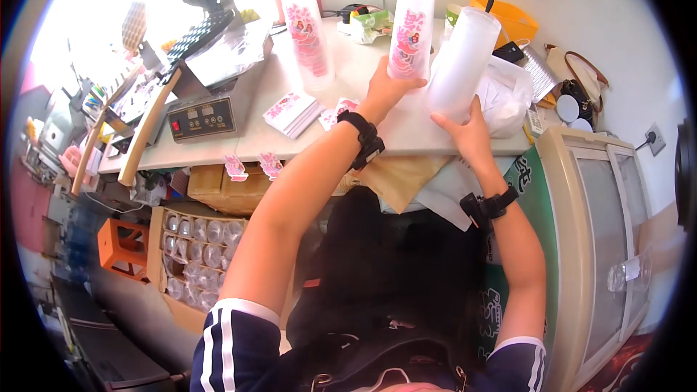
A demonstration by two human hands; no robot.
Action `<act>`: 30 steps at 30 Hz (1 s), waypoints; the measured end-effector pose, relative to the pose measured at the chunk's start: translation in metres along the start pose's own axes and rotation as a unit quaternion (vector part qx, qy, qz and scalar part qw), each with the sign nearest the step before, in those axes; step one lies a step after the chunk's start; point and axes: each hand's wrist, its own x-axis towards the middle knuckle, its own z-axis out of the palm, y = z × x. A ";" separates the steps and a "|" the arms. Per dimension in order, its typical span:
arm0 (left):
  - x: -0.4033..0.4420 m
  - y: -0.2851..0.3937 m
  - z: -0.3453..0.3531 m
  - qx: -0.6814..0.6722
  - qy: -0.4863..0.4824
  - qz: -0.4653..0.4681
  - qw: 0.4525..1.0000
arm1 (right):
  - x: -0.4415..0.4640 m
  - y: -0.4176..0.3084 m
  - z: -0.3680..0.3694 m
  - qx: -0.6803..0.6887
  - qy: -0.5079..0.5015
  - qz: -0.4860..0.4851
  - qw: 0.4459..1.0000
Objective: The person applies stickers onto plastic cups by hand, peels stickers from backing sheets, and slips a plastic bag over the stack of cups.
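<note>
My left hand (394, 88) reaches to the base of a tall white stack of cups (412, 29) with a pink printed design, its fingers around the lower end. At the bottom of a plain white stack of cups (465, 62), tilted to the right, my right hand (467, 131) has thumb and fingers spread against the base. Another printed stack of cups (307, 36) stands upright further left. Between that stack and my left wrist lie a pile of printed cards (292, 112) and a few loose stickers (340, 112).
A waffle iron (207, 117) with long wooden handles occupies the counter's left. At the right are a plastic bag (508, 98), a yellow bin (519, 27) and a glass-topped freezer (592, 196). Below the counter sit a box of cups (196, 250) and an orange crate (123, 248).
</note>
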 end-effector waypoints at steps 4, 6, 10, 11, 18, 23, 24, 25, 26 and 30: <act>0.000 -0.010 0.002 -0.080 0.047 0.022 0.995 | -0.007 0.001 0.000 0.034 0.010 -0.001 0.999; -0.010 0.006 0.000 -0.078 0.093 -0.023 0.992 | -0.005 0.001 0.000 0.047 0.016 -0.016 0.999; -0.014 0.038 -0.024 -0.033 0.166 -0.014 0.985 | -0.008 -0.003 -0.001 0.040 0.006 0.005 0.999; -0.009 0.048 -0.032 -0.042 0.175 0.023 0.983 | -0.008 -0.003 -0.001 0.010 0.007 0.010 1.000; 0.003 0.219 -0.120 0.037 0.046 0.227 0.972 | -0.004 0.008 0.007 -0.028 0.023 -0.006 0.999; 0.011 0.231 -0.143 0.025 0.088 0.147 0.985 | -0.006 0.007 0.009 -0.024 0.036 -0.019 0.999; 0.048 0.210 -0.165 0.102 0.138 0.098 0.980 | -0.007 0.003 0.009 -0.025 0.038 -0.020 0.999; 0.068 0.198 -0.175 0.176 0.188 0.047 0.965 | -0.010 -0.003 0.010 -0.031 0.041 -0.014 0.999; 0.048 0.195 -0.165 0.172 0.108 0.059 0.977 | -0.012 -0.006 0.010 -0.038 0.042 -0.005 0.998; 0.063 0.151 -0.167 0.234 0.159 -0.063 0.957 | -0.012 -0.006 0.014 -0.069 0.040 -0.007 0.997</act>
